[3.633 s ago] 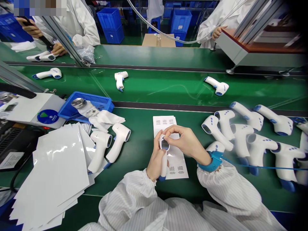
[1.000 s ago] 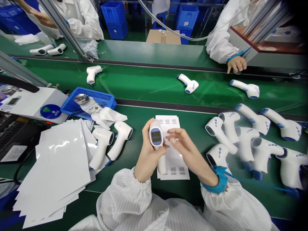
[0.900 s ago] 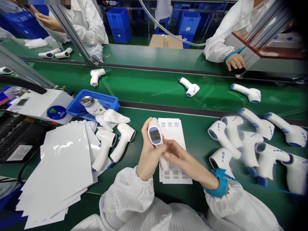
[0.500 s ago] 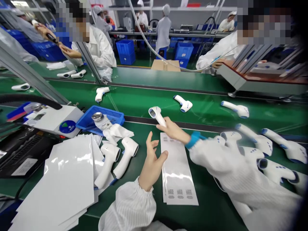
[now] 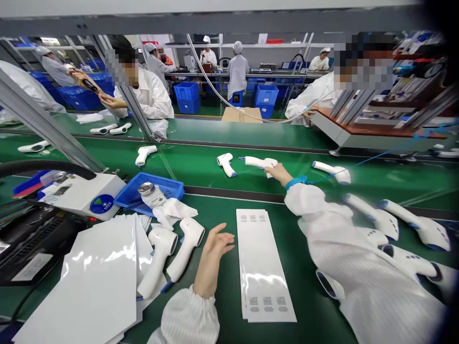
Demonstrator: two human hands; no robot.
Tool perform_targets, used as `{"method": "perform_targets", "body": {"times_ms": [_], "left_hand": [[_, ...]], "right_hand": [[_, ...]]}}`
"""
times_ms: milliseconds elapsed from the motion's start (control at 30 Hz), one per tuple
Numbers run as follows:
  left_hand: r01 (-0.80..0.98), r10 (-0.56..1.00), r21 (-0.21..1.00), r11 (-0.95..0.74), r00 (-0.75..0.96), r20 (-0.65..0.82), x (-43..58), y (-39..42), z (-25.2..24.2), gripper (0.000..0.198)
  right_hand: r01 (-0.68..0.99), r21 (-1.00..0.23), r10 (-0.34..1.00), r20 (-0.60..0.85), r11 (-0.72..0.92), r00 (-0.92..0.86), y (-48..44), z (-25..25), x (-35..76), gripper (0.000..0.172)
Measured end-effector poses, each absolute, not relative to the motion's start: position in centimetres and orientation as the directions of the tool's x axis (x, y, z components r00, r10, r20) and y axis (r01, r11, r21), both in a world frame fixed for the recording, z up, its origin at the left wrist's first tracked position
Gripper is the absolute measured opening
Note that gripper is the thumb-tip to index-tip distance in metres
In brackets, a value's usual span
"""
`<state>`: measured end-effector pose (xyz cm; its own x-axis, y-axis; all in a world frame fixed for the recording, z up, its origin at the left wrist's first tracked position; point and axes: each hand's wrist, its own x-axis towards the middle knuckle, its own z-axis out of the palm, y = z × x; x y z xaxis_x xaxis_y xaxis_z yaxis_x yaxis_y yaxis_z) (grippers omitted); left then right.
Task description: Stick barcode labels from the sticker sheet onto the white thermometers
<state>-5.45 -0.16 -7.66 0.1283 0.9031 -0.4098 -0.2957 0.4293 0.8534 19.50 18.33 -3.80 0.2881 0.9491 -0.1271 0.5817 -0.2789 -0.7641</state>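
My right hand (image 5: 278, 173), with a blue band at the wrist, reaches over the green belt. Its fingers are closed on the head of a white and blue infrared thermometer (image 5: 253, 161) there. Just left of that, another thermometer (image 5: 225, 165) lies loose on the belt. My left hand (image 5: 217, 242) is held over the bench, empty, its fingers apart and slightly bent. Beside it lie narrow white sheets of printed labels (image 5: 263, 258). Two thermometers (image 5: 186, 248) rest to the left of this hand, partly on white sheets (image 5: 96, 272).
Several thermometers (image 5: 418, 224) lie at the right, partly behind my sleeve. A blue tray (image 5: 172, 188) holds a metal-topped bottle. A white device (image 5: 89, 191) stands at the left. Metal posts (image 5: 138, 112) rise beyond the belt, where co-workers (image 5: 152, 88) sit.
My right hand has let go of one thermometer on the belt and moved right to another. My left hand has shifted left, away from the label sheets. The view has tilted up.
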Motion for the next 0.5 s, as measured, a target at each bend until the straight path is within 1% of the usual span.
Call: {"method": "perform_targets", "body": {"times_ms": [67,133,167,200,233,300,367,433,500], "left_hand": [[-0.431,0.873,0.759,0.487,0.208,-0.442,-5.2,0.8,-7.8,0.045],[-0.513,0.805,0.622,0.592,0.413,-0.426,-4.7,1.4,-7.8,0.055],[-0.513,0.762,0.571,0.641,0.516,-0.392,-4.3,1.5,-7.9,0.061],[-0.497,0.726,0.548,0.673,0.586,-0.36,-3.9,1.5,-7.9,0.065],[-0.484,0.71,0.546,0.684,0.615,-0.343,-3.6,1.2,-8.0,0.068],[-0.493,0.737,0.57,0.657,0.579,-0.349,-2.9,0.5,-8.1,0.072],[-0.51,0.803,0.627,0.588,0.46,-0.379,-2.8,-0.3,-8.2,0.079],[-0.48,0.848,0.701,0.528,0.349,-0.399,-3.0,-0.8,-8.2,0.084],[-0.434,0.869,0.753,0.494,0.282,-0.407,-3.4,-0.9,-7.9,0.086]], "right_hand": [[0.573,-0.792,0.977,-0.195,-0.21,0.088,15.8,-3.7,18.9,0.03],[0.56,-0.82,0.953,-0.25,-0.115,-0.171,12.2,-3.6,18.1,0.04],[0.554,-0.831,0.922,-0.253,-0.053,-0.292,10.1,-3.7,17.7,0.046],[0.557,-0.829,0.891,-0.215,0.05,-0.399,8.0,-3.8,17.2,0.049],[0.583,-0.8,0.892,-0.155,0.138,-0.424,5.8,-4.1,16.8,0.051],[0.688,-0.677,0.929,-0.019,0.26,-0.37,1.6,-5.3,16.1,0.051],[0.788,-0.541,0.949,0.065,0.293,-0.307,-2.1,-7.1,15.5,0.054],[0.809,-0.455,0.92,0.07,0.372,-0.385,-5.1,-9.4,15.0,0.069],[0.809,-0.401,0.893,0.052,0.429,-0.448,-6.7,-11.5,14.6,0.08]]}}
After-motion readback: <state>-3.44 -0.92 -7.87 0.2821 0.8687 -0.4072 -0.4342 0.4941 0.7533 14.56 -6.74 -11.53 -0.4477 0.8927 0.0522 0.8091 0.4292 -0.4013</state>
